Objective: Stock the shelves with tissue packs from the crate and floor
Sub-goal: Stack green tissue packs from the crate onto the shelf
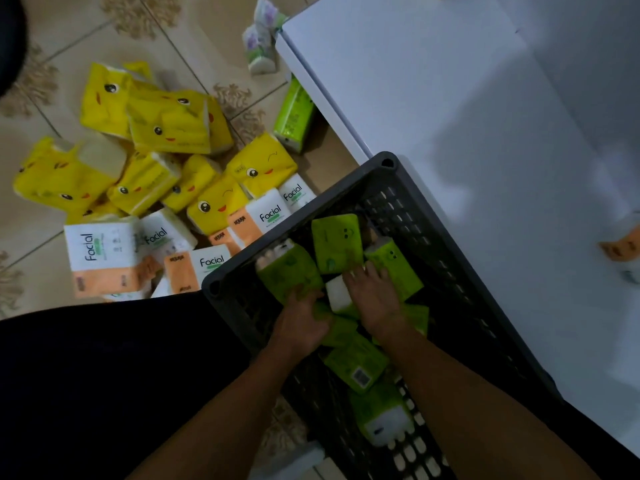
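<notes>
A dark grey slatted crate (349, 183) stands on the floor against the white shelf (450, 109). Several green tissue packs (336, 242) lie inside it. My left hand (301, 322) reaches into the crate and its fingers curl over a green pack (289, 271) at the left. My right hand (375, 301) lies spread on another green pack (398, 268) to the right, fingers fairly straight. A white pack end (339, 294) shows between the two hands. More green packs (356, 363) lie nearer me under my forearms.
Yellow packs (166, 123) and white-and-orange "Facial" packs (100, 251) are piled on the tiled floor left of the crate. One green pack (294, 116) leans at the shelf edge, purple-printed packs (259, 46) beyond it. An orange-and-white pack (621, 247) sits on the shelf at right.
</notes>
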{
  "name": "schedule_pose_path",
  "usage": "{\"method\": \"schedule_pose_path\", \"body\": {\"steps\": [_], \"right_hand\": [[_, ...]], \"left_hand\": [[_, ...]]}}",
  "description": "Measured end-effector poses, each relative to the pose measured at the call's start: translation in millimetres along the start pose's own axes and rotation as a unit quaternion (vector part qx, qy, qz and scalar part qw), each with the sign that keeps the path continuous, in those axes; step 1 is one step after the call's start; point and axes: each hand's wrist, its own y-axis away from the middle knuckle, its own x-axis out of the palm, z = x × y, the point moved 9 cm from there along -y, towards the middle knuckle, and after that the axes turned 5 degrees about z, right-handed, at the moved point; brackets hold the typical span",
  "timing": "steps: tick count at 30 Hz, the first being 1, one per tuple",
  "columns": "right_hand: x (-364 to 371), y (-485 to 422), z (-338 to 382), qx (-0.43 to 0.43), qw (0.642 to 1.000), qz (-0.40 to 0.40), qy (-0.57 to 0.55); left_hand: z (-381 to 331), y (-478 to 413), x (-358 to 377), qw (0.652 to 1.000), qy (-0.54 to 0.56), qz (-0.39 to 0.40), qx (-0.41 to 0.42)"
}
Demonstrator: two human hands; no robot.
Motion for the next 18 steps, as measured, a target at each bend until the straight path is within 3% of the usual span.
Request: {"method": "schedule_pose_path", "body": {"steps": [3, 6, 9, 14, 18], "right_hand": [[-6, 6, 4, -0.036, 0.999, -0.026, -0.022], [-10, 16, -19, 0.03, 0.983, 0.024, -0.181], [-34, 33, -50, 0.117, 0.916, -0.045, -0.381], [-65, 80, -62, 0.189, 0.751, -0.118, -0.622], [-107, 126, -49, 0.159, 0.691, -0.167, -0.685]], "left_hand": [[2, -2, 2, 1.0, 0.009, 0.011, -0.009], [3, 1, -3, 1.0, 0.015, -0.004, -0.015], [-5, 15, -16, 0.998, 0.041, -0.057, 0.004], [-48, 50, -40, 0.988, 0.085, -0.088, 0.099], [-89, 94, -87, 0.972, 0.066, -0.157, 0.161]]}}
